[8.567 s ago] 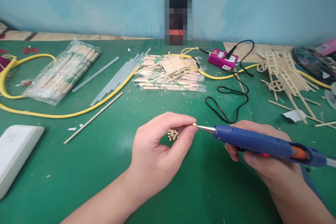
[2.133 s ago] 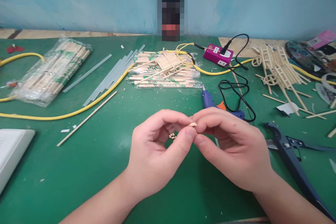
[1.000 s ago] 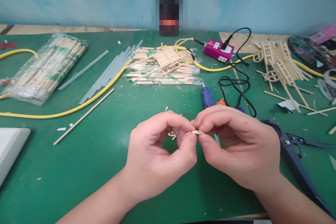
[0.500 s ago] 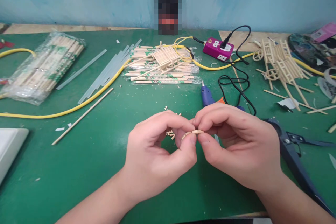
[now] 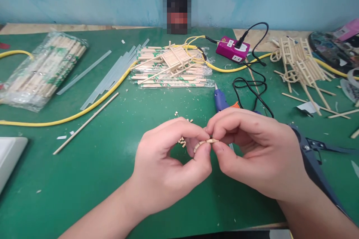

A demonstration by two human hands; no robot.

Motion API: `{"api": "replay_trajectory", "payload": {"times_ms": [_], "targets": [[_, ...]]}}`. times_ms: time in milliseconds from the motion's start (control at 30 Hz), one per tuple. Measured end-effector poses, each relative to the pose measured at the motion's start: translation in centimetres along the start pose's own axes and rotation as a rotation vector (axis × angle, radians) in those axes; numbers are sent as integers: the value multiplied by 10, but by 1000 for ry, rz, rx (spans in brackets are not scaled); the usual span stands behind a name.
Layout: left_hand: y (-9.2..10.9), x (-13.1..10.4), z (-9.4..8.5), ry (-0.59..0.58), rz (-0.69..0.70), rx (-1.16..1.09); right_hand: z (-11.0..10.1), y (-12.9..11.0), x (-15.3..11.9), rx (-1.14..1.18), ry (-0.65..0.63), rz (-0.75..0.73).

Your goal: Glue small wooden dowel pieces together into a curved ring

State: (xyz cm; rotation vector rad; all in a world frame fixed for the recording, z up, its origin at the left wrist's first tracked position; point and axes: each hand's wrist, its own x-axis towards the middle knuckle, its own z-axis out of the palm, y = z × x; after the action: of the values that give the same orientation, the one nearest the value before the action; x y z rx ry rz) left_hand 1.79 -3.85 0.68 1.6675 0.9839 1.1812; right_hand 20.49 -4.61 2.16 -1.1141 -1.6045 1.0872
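Observation:
Between the fingertips of both hands is a small curved strip of short wooden pieces (image 5: 198, 144) set end to end. My left hand (image 5: 171, 160) pinches it between thumb and index finger, covering part of the curve. My right hand (image 5: 255, 149) pinches its right end, thumb below and fingers above. Just beyond the left fingers lie several tiny cut wooden bits (image 5: 182, 142) on the green table. A blue glue gun (image 5: 220, 99) with an orange trigger rests behind my right hand, partly hidden by it. Dark-handled cutters (image 5: 307, 147) lie to the right of that hand.
Packed chopsticks (image 5: 174, 81) lie at the back under a small wooden frame (image 5: 176, 59). Clear glue sticks (image 5: 114, 73), another chopstick pack (image 5: 46, 69) and a loose stick (image 5: 85, 124) are leftward. A yellow cable (image 5: 70, 120) crosses the table. Rightward are a purple power strip (image 5: 232, 49) and wooden cart-like models (image 5: 298, 67).
The view has shifted slightly. Both hands keep their pinch on the curved wooden strip, and a little more of its left end shows.

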Motion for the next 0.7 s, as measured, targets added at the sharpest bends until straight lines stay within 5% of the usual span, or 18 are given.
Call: {"api": "replay_trajectory", "payload": {"times_ms": [700], "targets": [[0, -2, 0, -10, 22, 19, -1, -1, 0, -31, -12, -16]]}}
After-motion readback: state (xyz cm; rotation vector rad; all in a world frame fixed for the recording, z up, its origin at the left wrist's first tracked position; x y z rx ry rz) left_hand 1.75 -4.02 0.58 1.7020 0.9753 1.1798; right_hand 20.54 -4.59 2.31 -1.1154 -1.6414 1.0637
